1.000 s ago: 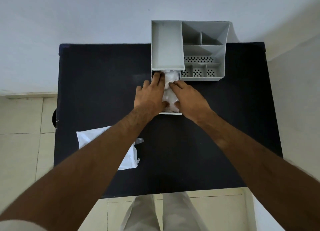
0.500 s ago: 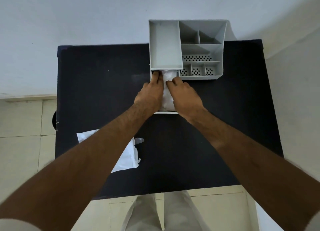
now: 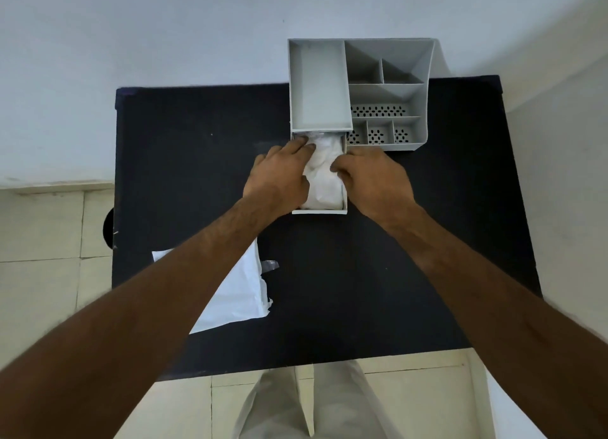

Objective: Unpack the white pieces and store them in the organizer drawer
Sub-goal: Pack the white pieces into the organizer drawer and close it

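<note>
The grey organizer stands at the table's far edge. Its drawer is pulled out toward me and holds crumpled white pieces that fill it. My left hand lies over the drawer's left side, with its fingers flat on the white pieces near the organizer's front. My right hand sits at the drawer's right wall, fingers curled and fingertips touching the pieces and the wall. Whether it grips anything is unclear.
A flattened white plastic bag lies on the black table at the near left, partly under my left forearm. The organizer's open top compartments hold nothing. A white wall is behind the table, and tiled floor lies to the left and below.
My right hand has slid off the top of the white pieces to the drawer's right wall, uncovering more of them. My left hand stays pressed on the pieces.
</note>
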